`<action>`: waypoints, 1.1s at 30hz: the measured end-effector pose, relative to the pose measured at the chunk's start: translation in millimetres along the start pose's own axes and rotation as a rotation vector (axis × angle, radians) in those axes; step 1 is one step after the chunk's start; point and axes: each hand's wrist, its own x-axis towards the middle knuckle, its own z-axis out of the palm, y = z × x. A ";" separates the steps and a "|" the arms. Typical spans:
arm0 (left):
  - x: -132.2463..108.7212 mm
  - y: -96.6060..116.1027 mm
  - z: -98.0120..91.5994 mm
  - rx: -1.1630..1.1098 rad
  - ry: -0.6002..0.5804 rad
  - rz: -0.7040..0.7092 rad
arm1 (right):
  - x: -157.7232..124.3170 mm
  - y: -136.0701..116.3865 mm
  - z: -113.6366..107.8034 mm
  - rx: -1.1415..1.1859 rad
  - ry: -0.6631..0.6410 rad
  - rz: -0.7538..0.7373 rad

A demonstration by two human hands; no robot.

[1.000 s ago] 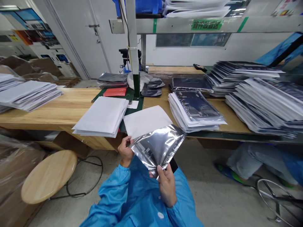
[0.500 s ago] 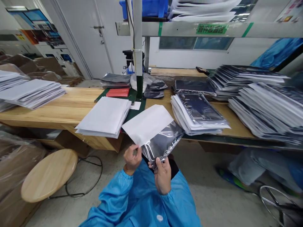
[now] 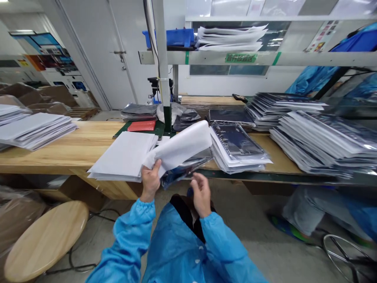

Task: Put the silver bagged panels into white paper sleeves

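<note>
Moved: right hand [image 3: 202, 194] had come off the silver anti-static bag [image 3: 186, 169] and white sheet [image 3: 179, 142].
Hands: left hand [image 3: 150, 181] pinched both; right stood open, fingers parted, just beside them.
Bag: over the table [image 3: 59, 151] front edge.
Piles: two flanked it, white envelopes [image 3: 123, 155] and bagged packs [image 3: 238, 149].

green shelf label [image 3: 240, 58], chinese characters, too small to read

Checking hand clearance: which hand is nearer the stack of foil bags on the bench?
Right hand: it is nearer, in front of and left of the stack of foil bags, not touching it. Left hand: farther left, gripping the white sheet.
</note>
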 end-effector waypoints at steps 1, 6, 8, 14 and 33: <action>13.4 3.9 -2.0 0.039 -0.037 0.075 | 19.2 -8.6 -7.4 -0.066 0.090 -0.101; 58.2 16.2 -5.5 0.157 -0.280 0.142 | 117.8 -50.2 -34.5 -0.187 0.006 -0.394; 64.3 12.2 -4.5 0.153 -0.339 0.069 | 145.6 -57.3 -37.9 -0.181 -0.120 -0.402; 58.5 -12.3 -9.0 0.108 -0.237 -0.026 | 163.7 -42.3 -40.5 -0.312 -0.172 -0.363; 38.7 -17.6 -15.9 0.136 -0.367 -0.213 | 130.3 -32.1 -44.9 -0.215 -0.077 -0.087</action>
